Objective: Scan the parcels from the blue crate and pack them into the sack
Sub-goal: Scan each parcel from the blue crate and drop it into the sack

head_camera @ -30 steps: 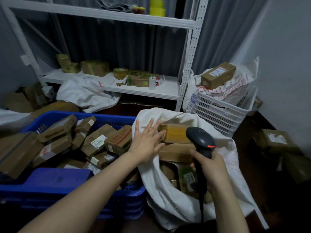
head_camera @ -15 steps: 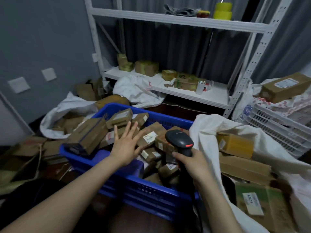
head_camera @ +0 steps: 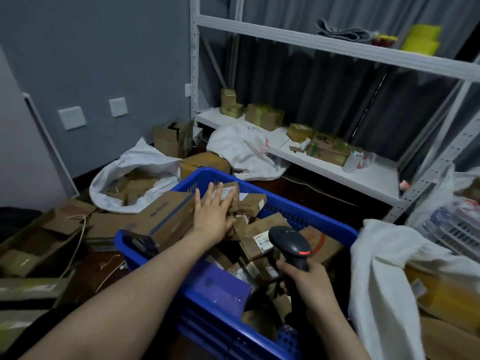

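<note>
Two hands are working over the blue plastic crate (head_camera: pixel 285 203). The left hand (head_camera: pixel 214 216) is lying spread, fingers straight, on a small brown cardboard parcel (head_camera: pixel 230 194) at the crate's far side. The right hand (head_camera: pixel 309 281) is gripping the handle of a black handheld scanner (head_camera: pixel 291 245) above the crate's near right part.

A second ago the left hand was lying at the mouth of the white woven sack (head_camera: pixel 384 268), which is standing just right of the crate. Now it is reaching back into the crate, and the scanner is coming with it. Judging by this, one parcel's round is over and the next pick is starting; nothing is being lifted or scanned yet.

Counting: one crate, one scanner, one sack in use, a second white sack (head_camera: pixel 135 165) holding boxes beyond the crate's left, and a third (head_camera: pixel 241 149) slumping beyond its far corner. Parcels in the crate are numbering well over ten, too heaped for an exact count. One long brown carton with a blue stripe (head_camera: pixel 166 219) is lying across the crate's left rim, and one flat purple packet (head_camera: pixel 220 284) is lying at its near side.
</note>
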